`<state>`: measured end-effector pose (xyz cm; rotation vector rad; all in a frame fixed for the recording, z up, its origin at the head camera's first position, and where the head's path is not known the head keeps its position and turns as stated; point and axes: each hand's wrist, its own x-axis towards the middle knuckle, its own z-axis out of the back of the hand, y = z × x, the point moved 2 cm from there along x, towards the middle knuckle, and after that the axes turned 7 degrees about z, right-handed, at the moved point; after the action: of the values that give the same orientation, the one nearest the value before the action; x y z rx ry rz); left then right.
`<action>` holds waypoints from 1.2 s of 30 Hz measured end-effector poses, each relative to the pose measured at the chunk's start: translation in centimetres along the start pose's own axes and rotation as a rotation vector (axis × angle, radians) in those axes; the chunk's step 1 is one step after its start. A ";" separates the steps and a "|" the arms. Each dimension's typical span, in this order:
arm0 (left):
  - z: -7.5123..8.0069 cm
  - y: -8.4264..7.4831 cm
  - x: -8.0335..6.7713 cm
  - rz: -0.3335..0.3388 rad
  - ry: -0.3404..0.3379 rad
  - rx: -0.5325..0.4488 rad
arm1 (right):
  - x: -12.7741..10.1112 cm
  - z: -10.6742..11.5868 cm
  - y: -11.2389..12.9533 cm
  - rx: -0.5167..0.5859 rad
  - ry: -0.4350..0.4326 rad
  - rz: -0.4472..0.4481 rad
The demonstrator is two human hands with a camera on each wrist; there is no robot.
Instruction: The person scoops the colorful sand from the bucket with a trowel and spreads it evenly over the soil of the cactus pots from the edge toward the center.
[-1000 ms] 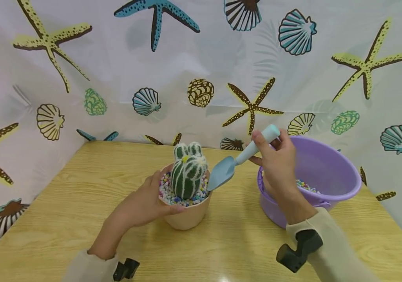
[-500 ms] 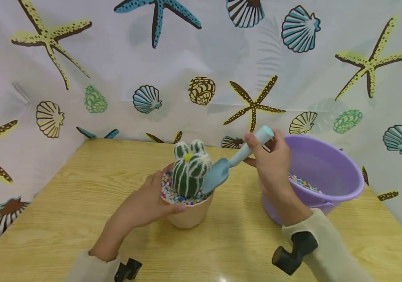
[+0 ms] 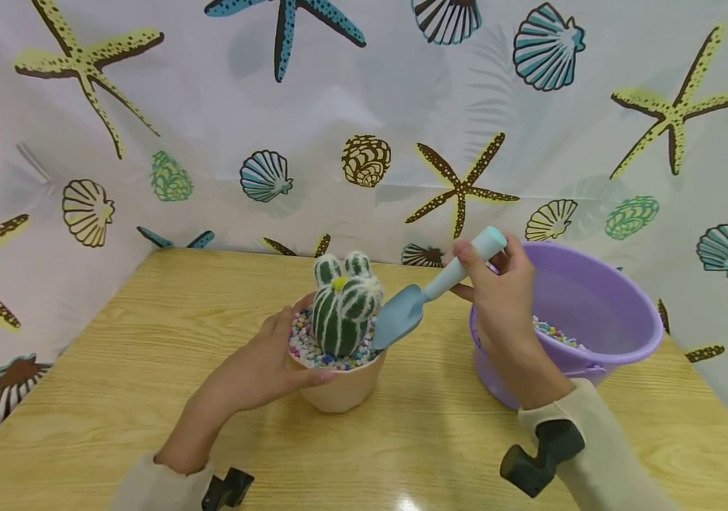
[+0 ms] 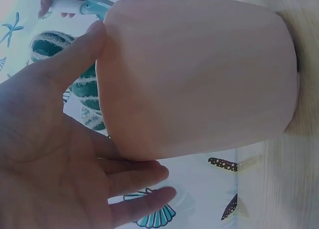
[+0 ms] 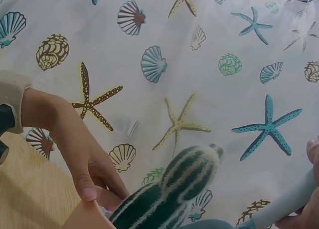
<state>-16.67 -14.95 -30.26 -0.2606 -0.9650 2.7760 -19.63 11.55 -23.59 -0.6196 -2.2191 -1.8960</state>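
Observation:
A knitted-looking green cactus with white stripes and a yellow spot stands in a peach flower pot. Small multicoloured pebbles surround its base. My left hand holds the pot from the left, thumb at the front rim and fingers round the far side; the left wrist view shows the pot wall up close. With my right hand I grip the handle of a light blue trowel. Its blade points down to the pot's right inner edge, beside the cactus; whether the tip touches the pebbles I cannot tell.
A purple bucket stands to the right, partly behind my right forearm, with more coloured pebbles inside. The wooden table meets a white cloth backdrop printed with starfish and shells.
The trowel blade first moved left towards the cactus, then came back right to the pot's edge. My left hand and the pot have stayed nearly in place.

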 end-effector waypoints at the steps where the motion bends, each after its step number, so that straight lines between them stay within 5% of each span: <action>1: 0.0 0.0 0.0 -0.009 0.000 -0.007 | 0.1 0.1 0.1 -0.004 -0.004 0.003; 25: 0.4 0.0 -0.2 -0.052 -0.017 -0.020 | 2.6 6.2 4.6 0.229 -0.151 0.087; 36: 0.4 0.1 -0.1 -0.053 -0.012 -0.019 | 3.2 9.6 6.5 0.249 -0.142 0.148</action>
<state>-16.65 -15.31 -29.98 -0.2186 -0.9867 2.7253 -18.50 22.30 -18.24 -0.8700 -2.3698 -1.5178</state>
